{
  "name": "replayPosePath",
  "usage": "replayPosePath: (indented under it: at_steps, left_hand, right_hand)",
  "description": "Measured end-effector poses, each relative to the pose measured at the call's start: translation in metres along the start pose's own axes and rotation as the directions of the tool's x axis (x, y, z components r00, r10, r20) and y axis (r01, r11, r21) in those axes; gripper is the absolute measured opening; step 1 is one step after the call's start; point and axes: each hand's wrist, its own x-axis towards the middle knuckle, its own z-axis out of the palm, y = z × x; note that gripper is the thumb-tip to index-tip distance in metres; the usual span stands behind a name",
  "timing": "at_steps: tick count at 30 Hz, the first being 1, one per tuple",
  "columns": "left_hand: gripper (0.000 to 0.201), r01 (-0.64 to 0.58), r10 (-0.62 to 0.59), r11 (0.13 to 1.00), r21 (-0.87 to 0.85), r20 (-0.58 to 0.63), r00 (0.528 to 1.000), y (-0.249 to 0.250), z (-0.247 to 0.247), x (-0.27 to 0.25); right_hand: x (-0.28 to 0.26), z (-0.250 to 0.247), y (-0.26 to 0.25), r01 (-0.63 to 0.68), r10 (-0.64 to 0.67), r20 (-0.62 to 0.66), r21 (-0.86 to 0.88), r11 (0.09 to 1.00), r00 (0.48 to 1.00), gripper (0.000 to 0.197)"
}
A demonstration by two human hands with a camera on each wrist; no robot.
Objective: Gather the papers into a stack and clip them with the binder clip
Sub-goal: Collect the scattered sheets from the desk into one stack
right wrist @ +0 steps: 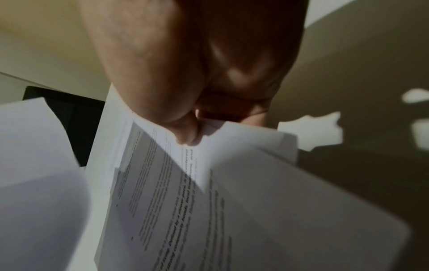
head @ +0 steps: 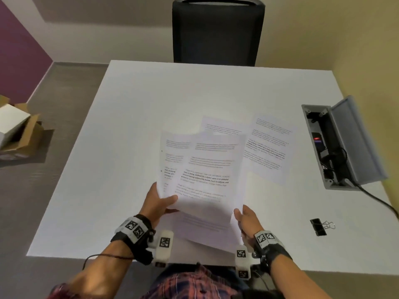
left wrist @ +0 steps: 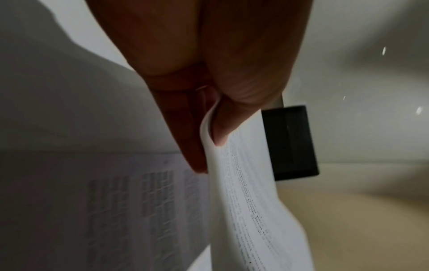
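A loose, uneven sheaf of thin printed papers (head: pixel 200 169) is held above the white counter (head: pixel 129 126): its near left corner is pinched by the left hand (head: pixel 157 201), its near right edge by the right hand (head: pixel 246 219), each grip clamped on paper. Two more flat sheets (head: pixel 267 145) are left lying beyond. The black binder clip (head: pixel 319 226) is seen well apart, to the right, beside an open cable box (head: pixel 336 143).

Binder clip (head: pixel 318 227) right of papers (head: pixel 203 169) (on table (head: pixel 129 126)).

printed papers (head: pixel 207 169), text too blurred to read
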Motion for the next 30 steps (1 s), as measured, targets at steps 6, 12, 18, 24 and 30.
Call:
replayPosePath:
  at_steps: [6,12,18,24,30]
  left_hand:
    - [0.05,0.159,-0.154,0.964,0.212,-0.04,0.987,-0.048,0.019,0.004]
    - [0.049,0.194,-0.217,0.905,0.379,0.017,0.976,-0.053,0.027,0.006]
    - [0.052,0.185,-0.288,0.832,0.524,0.122,0.95,-0.054,0.025,0.006]
    - [0.057,0.1,-0.098,0.84,0.533,-0.033,0.995,-0.056,0.005,0.015]
    - [0.042,0.008,0.039,0.935,0.355,-0.127,0.991,-0.035,0.007,0.016]
  right_hand:
    - [0.0,-0.003,0.002,-0.12,0.126,-0.007,0.248,0.961,0.992,0.061]
    - [-0.002,-0.004,-0.002,0.02,-0.024,0.02,0.147,0.989,1.0,0.049]
    - [-0.011,0.004,-0.014,0.126,-0.13,0.05,0.061,0.99,0.99,0.044]
    - [-0.017,-0.005,-0.021,0.173,-0.173,0.033,0.017,0.985,0.984,0.048]
    - [-0.024,-0.024,-0.032,0.286,-0.286,0.107,0.012,0.958,0.952,0.044]
